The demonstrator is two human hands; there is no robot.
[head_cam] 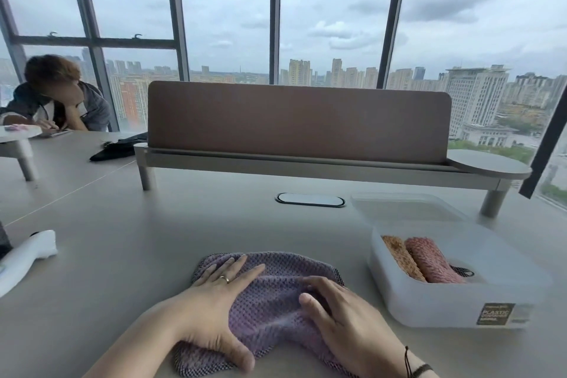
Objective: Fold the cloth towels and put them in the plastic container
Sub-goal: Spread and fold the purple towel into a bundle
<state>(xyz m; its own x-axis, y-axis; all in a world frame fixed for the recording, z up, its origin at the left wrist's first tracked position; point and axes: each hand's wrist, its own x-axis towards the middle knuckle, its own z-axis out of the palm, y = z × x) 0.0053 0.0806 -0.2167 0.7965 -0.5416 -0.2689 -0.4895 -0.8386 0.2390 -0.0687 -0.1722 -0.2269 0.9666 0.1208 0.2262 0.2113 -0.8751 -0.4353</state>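
The left hand lies spread and flat on the purple towel, pressing it to the table near the person. Just right of it, the right hand rests on the same towel, fingers bent into a raised fold at its middle. I judge the folding is under way; next comes drawing that fold over squarely. The towel's long axis seems to run near to far. Further right, the plastic container holds two rolled towels.
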